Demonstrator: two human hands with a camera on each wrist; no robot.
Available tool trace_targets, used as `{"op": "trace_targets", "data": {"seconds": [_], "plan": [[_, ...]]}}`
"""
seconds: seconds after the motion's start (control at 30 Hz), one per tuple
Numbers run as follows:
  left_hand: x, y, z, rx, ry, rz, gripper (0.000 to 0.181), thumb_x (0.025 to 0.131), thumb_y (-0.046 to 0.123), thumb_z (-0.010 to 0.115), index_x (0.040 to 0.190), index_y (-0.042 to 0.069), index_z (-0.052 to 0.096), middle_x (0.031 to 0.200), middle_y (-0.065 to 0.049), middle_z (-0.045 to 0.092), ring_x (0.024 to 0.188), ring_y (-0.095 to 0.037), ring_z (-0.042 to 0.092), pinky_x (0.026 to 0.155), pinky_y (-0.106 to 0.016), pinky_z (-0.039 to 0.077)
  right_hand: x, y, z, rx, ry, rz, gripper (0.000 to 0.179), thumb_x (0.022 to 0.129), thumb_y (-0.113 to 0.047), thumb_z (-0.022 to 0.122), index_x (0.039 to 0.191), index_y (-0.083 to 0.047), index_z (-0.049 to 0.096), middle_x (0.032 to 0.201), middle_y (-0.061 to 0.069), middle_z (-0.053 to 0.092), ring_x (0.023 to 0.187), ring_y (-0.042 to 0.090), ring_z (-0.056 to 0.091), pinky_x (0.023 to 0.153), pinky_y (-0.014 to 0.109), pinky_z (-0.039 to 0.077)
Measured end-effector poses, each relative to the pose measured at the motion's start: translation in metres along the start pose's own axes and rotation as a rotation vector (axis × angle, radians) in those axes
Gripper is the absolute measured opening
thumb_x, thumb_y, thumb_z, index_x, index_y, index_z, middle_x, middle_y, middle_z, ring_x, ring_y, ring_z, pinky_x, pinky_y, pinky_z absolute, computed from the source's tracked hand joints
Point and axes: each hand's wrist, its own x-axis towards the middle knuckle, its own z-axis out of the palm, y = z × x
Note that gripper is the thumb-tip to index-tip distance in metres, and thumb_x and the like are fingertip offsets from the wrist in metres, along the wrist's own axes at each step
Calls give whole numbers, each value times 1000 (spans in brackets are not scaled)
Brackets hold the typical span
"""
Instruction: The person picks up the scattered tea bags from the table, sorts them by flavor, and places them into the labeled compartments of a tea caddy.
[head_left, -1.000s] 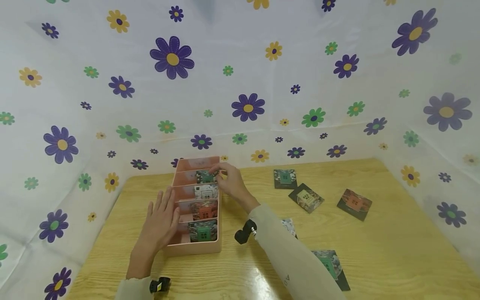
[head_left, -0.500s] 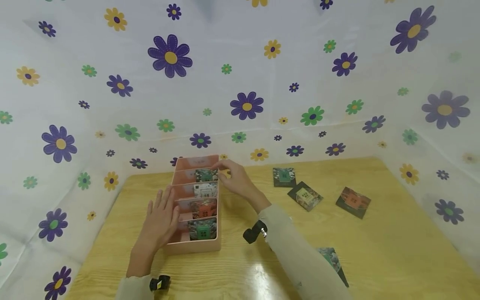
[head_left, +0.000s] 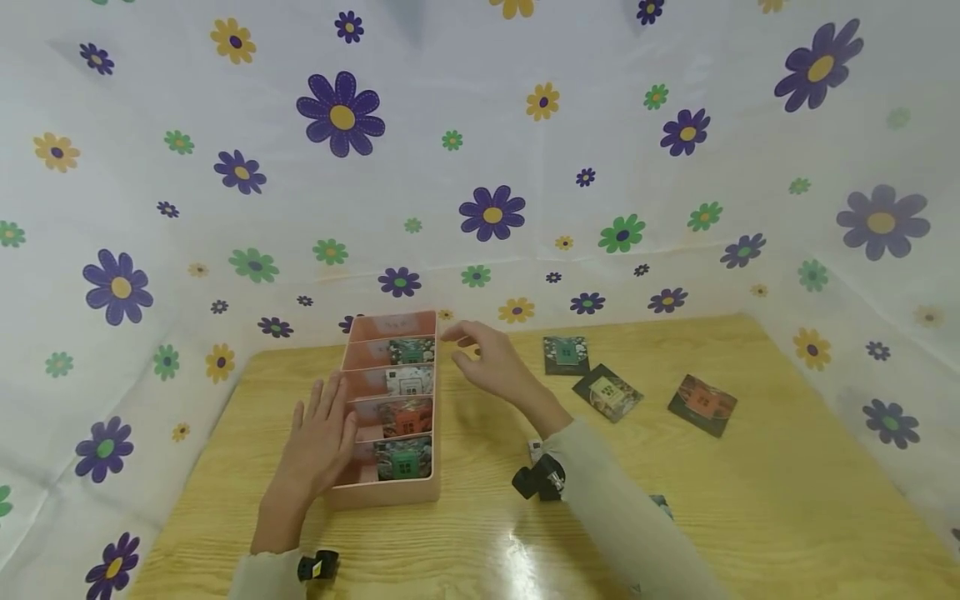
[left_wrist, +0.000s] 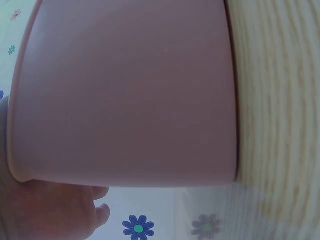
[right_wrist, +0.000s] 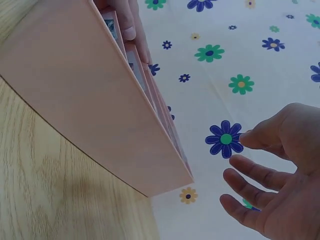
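Observation:
A pink divided box (head_left: 382, 495) stands on the table. Its rear compartment holds no packet; the others each hold a flat printed packet: dark with a green label (head_left: 412, 352), white (head_left: 409, 382), red (head_left: 406, 417) and green (head_left: 403, 459) from back to front. My left hand (head_left: 318, 440) rests on the box's left rim, fingers extended; in the left wrist view the pink side wall (left_wrist: 125, 95) covers most of the scene. Right of the box, my right hand (head_left: 491, 362) hovers apart from it, fingers loosely bent and holding nothing, as the right wrist view of that hand (right_wrist: 282, 185) confirms.
To the right lie a green-labelled packet (head_left: 566, 356), a yellow-labelled one (head_left: 608, 392) and a red-labelled one (head_left: 702, 405). My right forearm partly hides a white packet (head_left: 535, 450) and another packet (head_left: 662, 505). A flowered cloth (head_left: 420, 167) encloses the wooden table (head_left: 757, 500).
My right hand has let go of the packet in the second compartment from the back and drawn away to the right. The left hand has stayed on the rim.

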Motion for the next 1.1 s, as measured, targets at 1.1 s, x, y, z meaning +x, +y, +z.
{"op": "trace_targets", "data": {"seconds": [1.1], "plan": [[-1, -2, 3, -26, 37, 10, 62, 110, 26, 38, 160, -6, 21, 169, -22, 14, 155, -45, 9, 118, -70, 10, -68, 3, -63, -181, 131, -1, 36, 96, -9, 72, 131, -4, 64, 132, 14, 64, 122, 38, 60, 98, 55, 51]]}}
